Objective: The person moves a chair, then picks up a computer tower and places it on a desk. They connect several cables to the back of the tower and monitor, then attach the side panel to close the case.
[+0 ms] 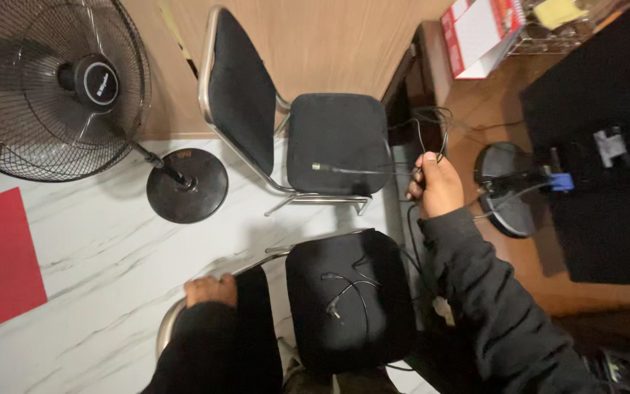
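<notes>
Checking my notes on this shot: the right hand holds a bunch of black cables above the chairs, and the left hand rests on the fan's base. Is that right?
Not quite. In the head view the left hand rests on the near chair's backrest, not the fan's base. The right hand does hold the black cables.

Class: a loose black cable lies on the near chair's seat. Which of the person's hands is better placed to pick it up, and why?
Probably the left hand: it only rests on the near chair backrest beside the loose cable. The right hand already grips another black cable.
</notes>
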